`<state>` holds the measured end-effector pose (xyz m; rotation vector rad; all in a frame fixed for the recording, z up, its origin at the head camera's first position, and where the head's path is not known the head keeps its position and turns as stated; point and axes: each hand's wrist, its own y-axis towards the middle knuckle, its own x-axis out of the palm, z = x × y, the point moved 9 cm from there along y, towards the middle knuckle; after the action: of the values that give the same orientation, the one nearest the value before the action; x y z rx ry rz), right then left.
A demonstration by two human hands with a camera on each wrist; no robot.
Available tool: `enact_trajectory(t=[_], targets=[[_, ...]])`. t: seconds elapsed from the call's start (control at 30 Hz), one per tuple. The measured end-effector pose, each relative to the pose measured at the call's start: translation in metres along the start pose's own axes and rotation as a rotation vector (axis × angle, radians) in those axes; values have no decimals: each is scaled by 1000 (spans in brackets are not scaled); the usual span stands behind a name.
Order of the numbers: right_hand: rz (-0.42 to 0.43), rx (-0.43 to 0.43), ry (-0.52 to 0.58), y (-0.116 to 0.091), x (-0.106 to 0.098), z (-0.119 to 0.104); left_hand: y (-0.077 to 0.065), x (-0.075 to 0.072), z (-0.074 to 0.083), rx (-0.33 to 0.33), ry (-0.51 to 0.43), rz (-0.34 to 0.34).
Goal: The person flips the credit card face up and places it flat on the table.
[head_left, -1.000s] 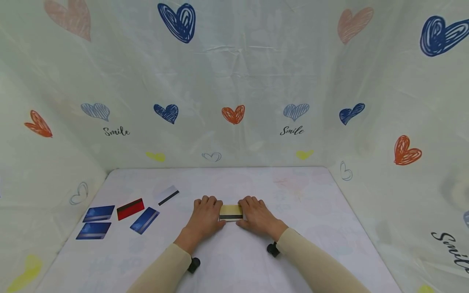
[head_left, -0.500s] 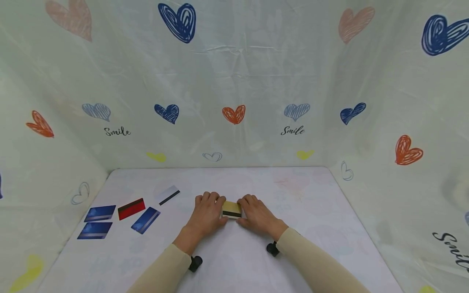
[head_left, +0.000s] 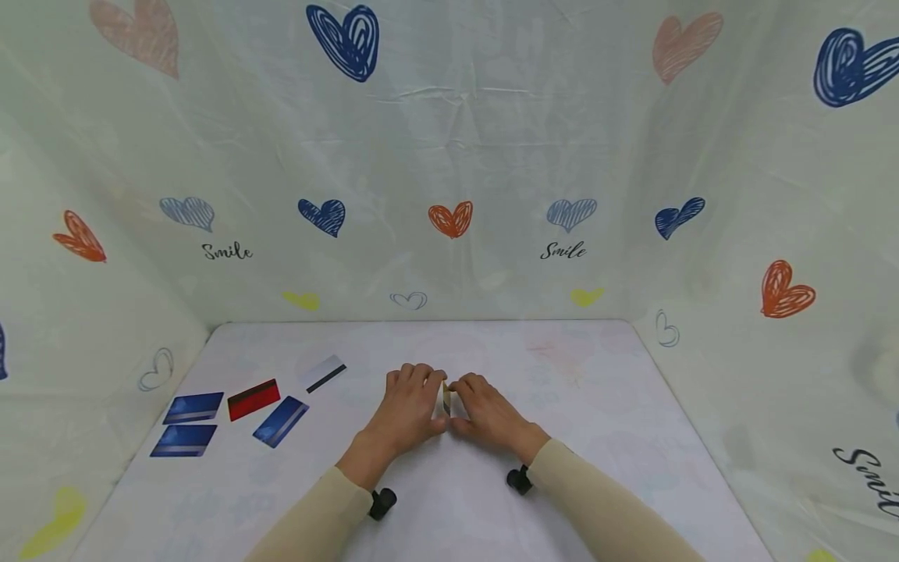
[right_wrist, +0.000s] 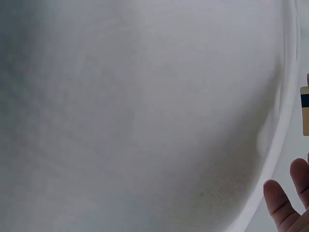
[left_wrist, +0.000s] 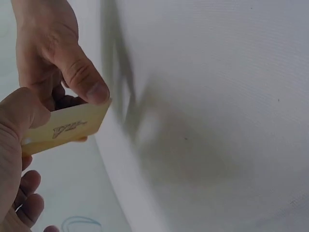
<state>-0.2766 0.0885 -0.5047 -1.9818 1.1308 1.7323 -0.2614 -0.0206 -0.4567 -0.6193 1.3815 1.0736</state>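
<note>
Between the two hands at the middle of the table, a gold bank card stands nearly edge-on to the head view. My left hand pinches it; in the left wrist view the thumb lies on the card's yellow face, which bears small lettering. My right hand pinches the card's other side, its thumb at a corner in the left wrist view. Only the card's black-striped end shows at the right wrist view's edge, above a couple of spread fingers. Some fingers are hidden behind the card.
On the white table's left side lie a red card, a silver card with a black stripe, and three blue cards: a tilted one, an upper one and a lower one. A heart-print sheet hangs around the table.
The gold card has turned from showing its broad striped face to nearly edge-on. My left hand has moved right, closer to the right hand, which has moved little.
</note>
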Motion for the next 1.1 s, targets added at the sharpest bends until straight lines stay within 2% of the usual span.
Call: enact_trajectory(t=[0.47,0.8,1.1], targets=[[-1,33,106,-2,2,2,-1,6,-2,-13,-27,-33],[30,-26,69,-4,-4,-5,-1,10,-2,-15,-85,-47],[43,-37,-30,-1,-14,-11,1,8,-6,-39,-66,-13]])
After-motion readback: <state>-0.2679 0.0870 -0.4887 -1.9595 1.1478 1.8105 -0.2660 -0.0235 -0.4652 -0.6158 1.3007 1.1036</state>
